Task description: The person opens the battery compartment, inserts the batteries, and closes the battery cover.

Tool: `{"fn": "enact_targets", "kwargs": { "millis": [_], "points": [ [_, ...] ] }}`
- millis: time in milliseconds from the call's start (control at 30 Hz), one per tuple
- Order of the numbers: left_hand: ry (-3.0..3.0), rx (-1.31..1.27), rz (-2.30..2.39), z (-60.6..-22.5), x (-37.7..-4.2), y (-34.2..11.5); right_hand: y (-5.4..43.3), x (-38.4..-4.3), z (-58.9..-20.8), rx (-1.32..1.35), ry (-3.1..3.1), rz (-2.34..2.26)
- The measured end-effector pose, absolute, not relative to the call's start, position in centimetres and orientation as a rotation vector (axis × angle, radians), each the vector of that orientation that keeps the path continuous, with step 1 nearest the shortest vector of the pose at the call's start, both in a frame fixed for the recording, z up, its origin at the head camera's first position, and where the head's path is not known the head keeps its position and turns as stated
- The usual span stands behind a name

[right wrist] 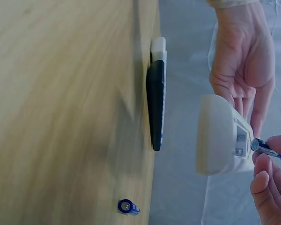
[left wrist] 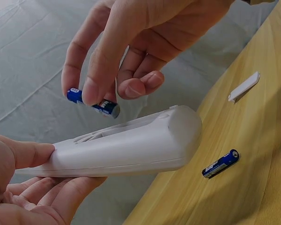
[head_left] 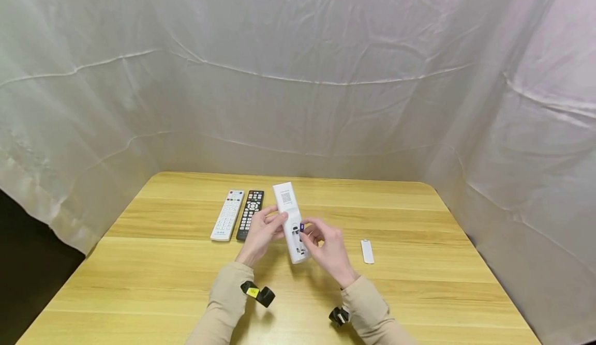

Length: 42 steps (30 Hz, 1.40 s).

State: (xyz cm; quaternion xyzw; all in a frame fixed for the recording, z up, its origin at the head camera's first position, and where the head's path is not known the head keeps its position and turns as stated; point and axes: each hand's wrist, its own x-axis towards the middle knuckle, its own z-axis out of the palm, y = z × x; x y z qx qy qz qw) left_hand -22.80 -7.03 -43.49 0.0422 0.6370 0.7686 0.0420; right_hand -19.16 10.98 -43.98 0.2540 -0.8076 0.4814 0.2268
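A white remote control is held off the table in my left hand, thumb on its back and fingers beneath. Its back faces up, tilted, with the battery compartment uncovered. Between thumb and fingertips my right hand pinches a blue battery, close over that compartment. Metal contacts show inside the slot. A second blue battery lies on the table below the remote; the hands hide it in the head view. To the right of my right hand lies the white battery cover.
On the wooden table, a white remote and a black remote lie side by side, left of my left hand. Pale grey curtains surround the table at the back and sides.
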Motion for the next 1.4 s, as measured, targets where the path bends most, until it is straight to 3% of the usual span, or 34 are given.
{"fn": "enact_targets", "kwargs": {
  "millis": [567, 833, 1400],
  "points": [
    [1.909, 0.277, 2.409, -43.60, -22.63, -7.29, 10.22, -18.81, -44.37, 0.766, -2.310, 1.095],
    [1.930, 0.129, 2.360, -43.54, -22.96, -6.95, 10.16, -18.70, -44.51, 0.799, -2.332, 1.027],
    [1.945, 0.158, 2.377, -43.61, -22.75, -6.65, 10.08, -18.41, -44.50, 0.757, -2.372, 1.019]
  ]
}}
